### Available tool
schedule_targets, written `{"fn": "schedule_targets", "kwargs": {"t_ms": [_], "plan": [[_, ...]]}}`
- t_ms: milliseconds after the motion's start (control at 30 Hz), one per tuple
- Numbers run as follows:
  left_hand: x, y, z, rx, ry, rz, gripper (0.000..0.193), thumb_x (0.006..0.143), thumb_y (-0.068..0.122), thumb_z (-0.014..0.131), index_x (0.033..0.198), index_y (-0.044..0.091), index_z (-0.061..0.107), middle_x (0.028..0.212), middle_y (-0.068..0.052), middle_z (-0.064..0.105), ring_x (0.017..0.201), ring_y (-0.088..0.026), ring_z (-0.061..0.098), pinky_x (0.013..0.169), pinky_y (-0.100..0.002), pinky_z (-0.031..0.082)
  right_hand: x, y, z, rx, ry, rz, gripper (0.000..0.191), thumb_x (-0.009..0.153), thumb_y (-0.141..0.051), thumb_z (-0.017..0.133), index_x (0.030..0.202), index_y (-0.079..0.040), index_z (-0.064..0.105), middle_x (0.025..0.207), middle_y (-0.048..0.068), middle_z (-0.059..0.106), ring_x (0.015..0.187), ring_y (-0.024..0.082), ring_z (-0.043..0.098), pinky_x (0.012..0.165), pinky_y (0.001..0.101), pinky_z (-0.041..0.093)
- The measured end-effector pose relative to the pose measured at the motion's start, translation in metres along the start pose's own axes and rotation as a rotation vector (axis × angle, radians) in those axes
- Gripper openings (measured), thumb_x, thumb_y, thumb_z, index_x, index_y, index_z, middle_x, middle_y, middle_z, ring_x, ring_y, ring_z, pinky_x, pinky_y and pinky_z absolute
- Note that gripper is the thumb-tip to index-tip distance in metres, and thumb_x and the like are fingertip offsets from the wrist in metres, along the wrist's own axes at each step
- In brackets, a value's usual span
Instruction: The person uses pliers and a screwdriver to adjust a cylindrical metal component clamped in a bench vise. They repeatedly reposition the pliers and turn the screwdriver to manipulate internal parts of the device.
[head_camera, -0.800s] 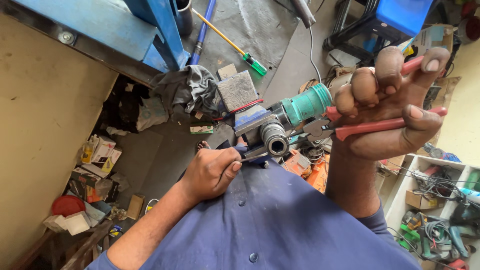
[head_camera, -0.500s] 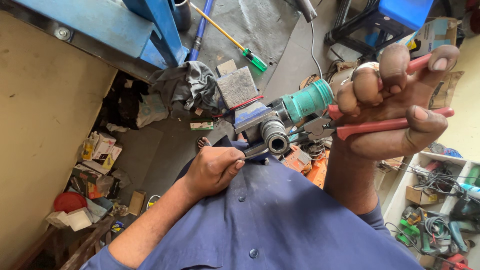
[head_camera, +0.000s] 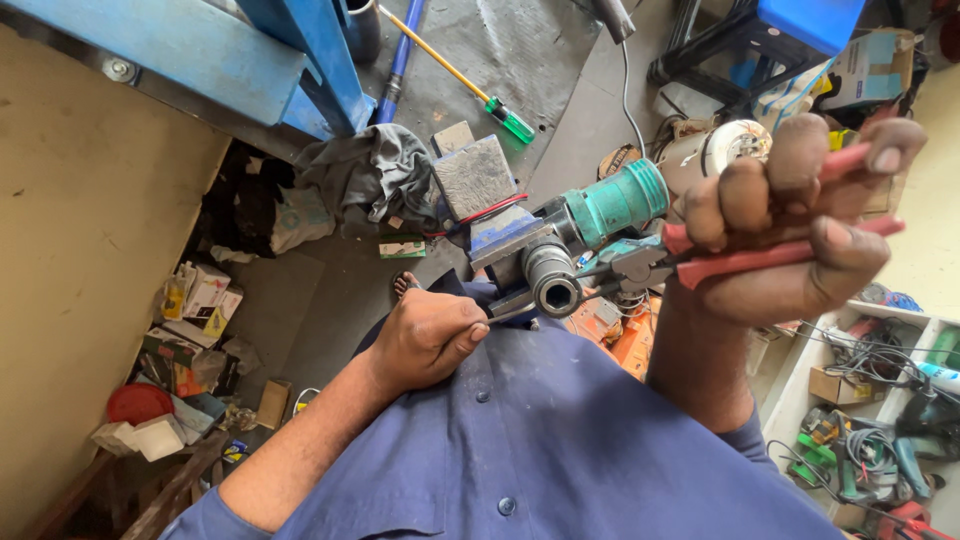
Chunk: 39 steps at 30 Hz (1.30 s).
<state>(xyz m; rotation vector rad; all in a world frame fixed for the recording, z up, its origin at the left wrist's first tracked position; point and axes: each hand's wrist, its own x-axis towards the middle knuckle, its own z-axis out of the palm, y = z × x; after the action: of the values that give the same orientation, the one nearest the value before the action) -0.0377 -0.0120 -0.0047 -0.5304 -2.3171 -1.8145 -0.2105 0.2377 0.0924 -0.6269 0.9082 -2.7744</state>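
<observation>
The green power tool (head_camera: 600, 215), its steel socket end (head_camera: 552, 283) facing up, had shifted little from a moment earlier, resting above the person's lap. The right hand (head_camera: 800, 235) stayed clenched on red-handled pliers (head_camera: 690, 262) biting beside the socket; the left hand (head_camera: 428, 338) pinched a thin metal tool (head_camera: 510, 315) beneath it. A grey rag (head_camera: 370, 175) lay on the floor beyond.

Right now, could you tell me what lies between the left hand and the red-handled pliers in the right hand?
In the head view, the power tool's metal nose sits between the left hand and the pliers.
</observation>
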Motion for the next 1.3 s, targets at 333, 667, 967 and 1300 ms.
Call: {"fn": "schedule_targets", "kwargs": {"t_ms": [333, 667, 967, 1300], "plan": [[0.012, -0.009, 0.0, -0.001, -0.037, 0.046, 0.014, 0.099, 0.012, 0.063, 0.088, 0.003, 0.063, 0.076, -0.01, 0.063, 0.068, -0.029, 0.066, 0.06, -0.04, 0.051, 0.034, -0.003, 0.007, -0.043, -0.122, 0.215, 0.064, 0.073, -0.028, 0.063, 0.132, -0.025, 0.04, 0.09, 0.006, 0.041, 0.062, 0.014, 0.038, 0.051, 0.0289, 0.04], [0.006, 0.002, 0.02, -0.009, 0.003, 0.01, 0.016, 0.1, 0.014, 0.062, 0.089, 0.003, 0.062, 0.078, -0.01, 0.063, 0.069, -0.031, 0.066, 0.062, -0.04, 0.052, 0.033, -0.004, -0.005, 0.053, -0.051, 0.285, 0.078, 0.068, -0.03, 0.066, 0.14, -0.02, 0.037, 0.093, 0.006, 0.039, 0.071, 0.016, 0.041, 0.058, 0.03, 0.043], [0.008, 0.005, 0.033, 0.02, 0.036, -0.03, 0.019, 0.102, 0.015, 0.061, 0.086, 0.005, 0.06, 0.073, -0.009, 0.06, 0.065, -0.031, 0.064, 0.059, -0.041, 0.05, 0.027, -0.001, -0.025, 0.12, -0.064, 0.224, 0.061, 0.078, -0.03, 0.059, 0.136, -0.024, 0.039, 0.088, 0.002, 0.037, 0.067, 0.012, 0.038, 0.055, 0.0254, 0.036], [0.004, 0.014, 0.032, 0.177, 0.093, 0.049, 0.007, 0.102, 0.013, 0.06, 0.102, 0.006, 0.059, 0.075, -0.009, 0.06, 0.065, -0.03, 0.063, 0.059, -0.042, 0.049, 0.025, 0.002, -0.02, 0.095, -0.062, 0.193, 0.057, 0.081, -0.031, 0.055, 0.135, -0.023, 0.038, 0.087, 0.001, 0.036, 0.059, 0.01, 0.033, 0.051, 0.0242, 0.031]]}}
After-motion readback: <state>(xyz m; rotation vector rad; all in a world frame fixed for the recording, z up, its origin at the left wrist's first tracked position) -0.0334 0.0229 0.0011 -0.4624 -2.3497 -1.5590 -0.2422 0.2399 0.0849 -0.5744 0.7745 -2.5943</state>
